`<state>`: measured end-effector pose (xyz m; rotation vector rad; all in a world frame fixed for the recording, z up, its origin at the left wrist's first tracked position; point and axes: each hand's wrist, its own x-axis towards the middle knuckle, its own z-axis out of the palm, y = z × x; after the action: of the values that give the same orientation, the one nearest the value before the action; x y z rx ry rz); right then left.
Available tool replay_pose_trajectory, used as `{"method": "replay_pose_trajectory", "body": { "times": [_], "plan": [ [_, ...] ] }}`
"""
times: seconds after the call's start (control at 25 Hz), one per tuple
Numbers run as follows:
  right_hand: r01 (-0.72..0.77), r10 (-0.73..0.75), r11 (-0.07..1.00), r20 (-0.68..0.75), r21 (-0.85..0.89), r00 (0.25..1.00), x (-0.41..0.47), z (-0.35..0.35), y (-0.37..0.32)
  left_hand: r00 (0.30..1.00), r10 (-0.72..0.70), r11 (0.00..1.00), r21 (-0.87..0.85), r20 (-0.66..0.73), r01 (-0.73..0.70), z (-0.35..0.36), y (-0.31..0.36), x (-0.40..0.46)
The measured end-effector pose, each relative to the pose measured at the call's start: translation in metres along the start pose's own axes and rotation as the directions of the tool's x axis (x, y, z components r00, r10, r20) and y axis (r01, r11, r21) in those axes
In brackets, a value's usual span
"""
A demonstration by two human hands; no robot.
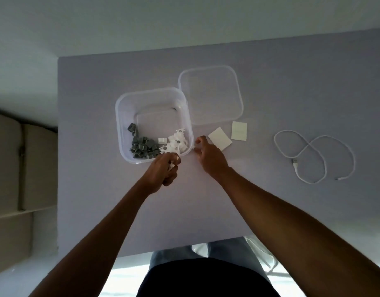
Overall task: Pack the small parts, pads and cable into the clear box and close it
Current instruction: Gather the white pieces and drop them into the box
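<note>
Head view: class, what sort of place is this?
Probably a room at home: a plain table standing against a bare wall, with what looks like a cushioned sofa to the left.

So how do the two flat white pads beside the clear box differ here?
The nearer flat white rectangular pad lies turned at an angle, while the farther flat white rectangular pad sits nearly square to the table edge. The nearer pad is next to the right hand; the farther pad lies clear of it. The nearer pad looks larger. Both lie flat on the grey table, outside the clear plastic box.
</note>
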<state>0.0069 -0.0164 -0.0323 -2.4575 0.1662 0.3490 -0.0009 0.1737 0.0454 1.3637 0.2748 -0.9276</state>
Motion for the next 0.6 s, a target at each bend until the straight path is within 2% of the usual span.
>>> {"method": "replay_pose_trajectory", "body": {
  "times": [0.08,0.16,0.2,0.28,0.32,0.36,0.4,0.44,0.48,0.6],
  "plan": [
    [-0.027,0.032,0.991,0.036,-0.129,0.999,0.008,0.004,-0.005,0.999,0.031,0.996,-0.088,-0.027,-0.033,-0.015,0.023,0.006],
    [-0.057,0.064,0.989,0.051,-0.138,0.997,0.012,0.005,-0.008,0.995,0.075,0.985,-0.148,-0.065,-0.084,-0.032,0.042,0.018],
    [-0.092,0.095,0.993,0.040,-0.076,0.995,0.014,0.005,-0.009,0.994,0.082,0.976,-0.197,-0.077,-0.096,-0.040,0.050,0.025],
    [-0.244,0.255,0.943,-0.018,0.224,0.967,0.013,-0.003,-0.011,0.994,0.079,0.946,-0.309,-0.079,-0.100,-0.056,0.060,0.040],
    [-0.332,0.372,0.835,-0.006,0.438,0.928,0.014,-0.011,-0.013,0.993,0.082,0.930,-0.351,-0.083,-0.107,-0.064,0.065,0.047],
    [-0.389,0.465,0.668,0.052,0.634,0.884,0.015,-0.020,-0.018,0.992,0.089,0.919,-0.378,-0.092,-0.117,-0.071,0.068,0.053],
    [-0.402,0.494,0.499,0.130,0.768,0.860,0.015,-0.031,-0.022,0.990,0.098,0.911,-0.390,-0.106,-0.132,-0.076,0.071,0.059],
    [-0.382,0.466,0.372,0.185,0.846,0.865,0.015,-0.042,-0.029,0.987,0.109,0.907,-0.394,-0.121,-0.148,-0.080,0.073,0.064],
    [-0.352,0.413,0.290,0.216,0.890,0.885,0.016,-0.053,-0.038,0.984,0.118,0.905,-0.394,-0.136,-0.163,-0.082,0.075,0.068],
    [-0.301,0.220,0.113,0.271,0.947,0.937,0.030,-0.073,-0.068,0.976,0.120,0.897,-0.402,-0.182,-0.185,-0.082,0.078,0.076]
  ]
}}
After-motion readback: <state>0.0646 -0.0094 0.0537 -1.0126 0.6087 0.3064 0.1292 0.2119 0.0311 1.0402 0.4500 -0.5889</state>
